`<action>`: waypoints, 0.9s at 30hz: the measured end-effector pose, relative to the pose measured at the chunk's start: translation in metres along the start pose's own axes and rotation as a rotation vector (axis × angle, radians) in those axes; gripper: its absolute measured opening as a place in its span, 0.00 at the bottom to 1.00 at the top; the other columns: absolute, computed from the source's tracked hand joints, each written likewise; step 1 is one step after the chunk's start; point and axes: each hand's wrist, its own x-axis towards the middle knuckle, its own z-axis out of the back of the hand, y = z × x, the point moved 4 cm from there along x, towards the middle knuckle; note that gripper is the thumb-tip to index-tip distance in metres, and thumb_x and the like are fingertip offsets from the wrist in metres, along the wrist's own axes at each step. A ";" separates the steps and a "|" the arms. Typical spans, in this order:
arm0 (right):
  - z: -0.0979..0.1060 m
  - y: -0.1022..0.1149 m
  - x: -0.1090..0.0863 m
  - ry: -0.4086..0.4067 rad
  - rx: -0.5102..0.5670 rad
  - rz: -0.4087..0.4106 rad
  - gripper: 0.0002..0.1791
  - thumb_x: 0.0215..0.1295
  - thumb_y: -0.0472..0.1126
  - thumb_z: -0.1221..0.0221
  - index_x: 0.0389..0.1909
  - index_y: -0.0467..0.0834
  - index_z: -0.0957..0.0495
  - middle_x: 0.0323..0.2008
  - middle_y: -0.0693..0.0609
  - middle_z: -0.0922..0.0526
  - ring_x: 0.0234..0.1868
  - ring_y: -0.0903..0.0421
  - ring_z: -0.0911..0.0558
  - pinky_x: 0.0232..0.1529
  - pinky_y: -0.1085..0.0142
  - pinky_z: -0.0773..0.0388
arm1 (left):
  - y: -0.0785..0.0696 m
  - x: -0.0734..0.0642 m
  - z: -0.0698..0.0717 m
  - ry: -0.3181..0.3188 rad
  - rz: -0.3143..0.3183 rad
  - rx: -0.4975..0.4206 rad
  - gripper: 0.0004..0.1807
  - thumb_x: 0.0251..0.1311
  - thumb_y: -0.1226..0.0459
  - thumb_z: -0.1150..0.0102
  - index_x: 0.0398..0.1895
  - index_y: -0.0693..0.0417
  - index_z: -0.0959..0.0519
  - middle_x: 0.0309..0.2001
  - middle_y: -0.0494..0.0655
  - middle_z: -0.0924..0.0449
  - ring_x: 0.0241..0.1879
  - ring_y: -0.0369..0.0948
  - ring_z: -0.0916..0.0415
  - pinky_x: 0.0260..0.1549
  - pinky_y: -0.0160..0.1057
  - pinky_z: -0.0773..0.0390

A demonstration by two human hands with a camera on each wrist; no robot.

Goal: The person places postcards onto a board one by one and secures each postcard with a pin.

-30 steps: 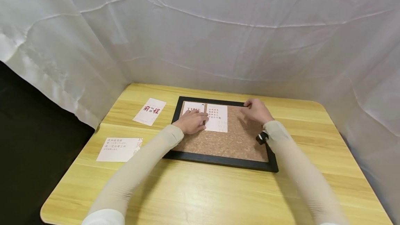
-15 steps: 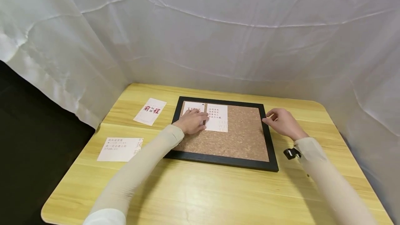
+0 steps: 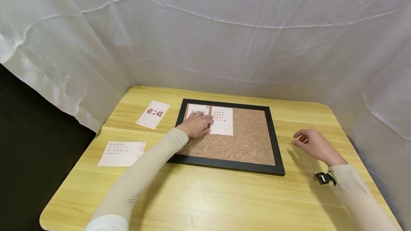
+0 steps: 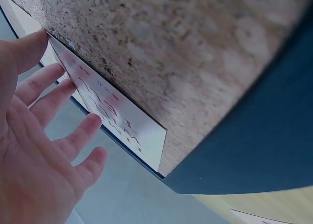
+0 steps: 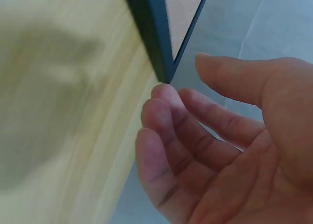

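A black-framed corkboard (image 3: 247, 145) lies flat on the wooden table. Near its upper left are two white cards side by side: a printed card (image 3: 199, 108) with large red letters, and a wider card (image 3: 224, 117) with lines of characters. My left hand (image 3: 196, 124) rests over the lettered card, covering its lower part, with fingertips reaching the wider card's left edge. In the left wrist view the fingers (image 4: 83, 131) are spread and fairly straight over a card (image 4: 117, 116). Off the board's right side, my right hand (image 3: 316, 146) hovers above the table, fingers loosely curved and holding nothing.
On the table left of the board lie a card with large red characters (image 3: 153, 114) and another pale printed card (image 3: 120, 153). A white curtain (image 3: 205, 45) hangs behind and at both sides. The table's left edge borders a dark area.
My right hand has moved from the board's top edge to the right and nearer me, away from the frame. The left hand has stayed on the cards.
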 end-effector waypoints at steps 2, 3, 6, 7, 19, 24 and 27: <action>-0.001 -0.006 -0.009 0.000 -0.002 0.000 0.21 0.76 0.44 0.40 0.54 0.28 0.21 0.37 0.41 0.13 0.35 0.53 0.17 0.31 0.64 0.22 | 0.000 0.000 0.000 0.001 -0.002 -0.004 0.24 0.77 0.52 0.46 0.72 0.44 0.27 0.80 0.44 0.37 0.77 0.58 0.40 0.76 0.66 0.44; -0.002 -0.009 -0.013 -0.001 -0.009 -0.002 0.21 0.76 0.44 0.40 0.54 0.28 0.20 0.37 0.42 0.13 0.36 0.54 0.17 0.31 0.65 0.22 | 0.000 0.000 0.000 0.001 -0.004 -0.004 0.24 0.77 0.52 0.46 0.72 0.44 0.27 0.80 0.44 0.37 0.77 0.58 0.40 0.76 0.66 0.44; -0.005 -0.017 -0.024 -0.004 -0.013 0.003 0.19 0.75 0.43 0.39 0.52 0.29 0.19 0.36 0.44 0.13 0.35 0.54 0.16 0.32 0.66 0.22 | 0.001 0.000 0.000 0.005 -0.006 0.001 0.24 0.77 0.52 0.46 0.72 0.45 0.28 0.80 0.45 0.37 0.78 0.59 0.41 0.76 0.66 0.44; -0.006 -0.019 -0.027 -0.005 -0.014 0.005 0.18 0.75 0.43 0.39 0.51 0.30 0.18 0.36 0.45 0.13 0.35 0.54 0.16 0.32 0.67 0.22 | 0.001 0.000 0.001 0.004 -0.005 0.003 0.24 0.77 0.52 0.46 0.72 0.45 0.27 0.80 0.45 0.37 0.77 0.58 0.41 0.76 0.67 0.44; -0.023 -0.043 -0.058 0.030 -0.028 -0.064 0.15 0.73 0.46 0.37 0.48 0.37 0.15 0.34 0.52 0.15 0.34 0.60 0.18 0.33 0.68 0.22 | 0.002 0.002 0.000 0.017 0.014 0.005 0.24 0.77 0.51 0.47 0.73 0.42 0.28 0.80 0.43 0.38 0.79 0.57 0.43 0.77 0.66 0.46; -0.029 -0.046 -0.065 0.024 -0.035 -0.058 0.14 0.71 0.46 0.34 0.45 0.39 0.14 0.34 0.53 0.15 0.32 0.66 0.21 0.34 0.69 0.22 | 0.002 0.002 -0.002 0.017 0.016 0.005 0.24 0.78 0.52 0.47 0.72 0.42 0.28 0.81 0.43 0.39 0.79 0.56 0.42 0.77 0.65 0.45; -0.032 -0.046 -0.068 0.014 -0.044 -0.045 0.14 0.69 0.45 0.33 0.45 0.38 0.15 0.34 0.53 0.16 0.33 0.67 0.22 0.34 0.69 0.22 | 0.002 0.001 -0.002 0.013 0.012 -0.009 0.23 0.77 0.52 0.47 0.71 0.43 0.27 0.80 0.43 0.39 0.78 0.56 0.43 0.77 0.66 0.46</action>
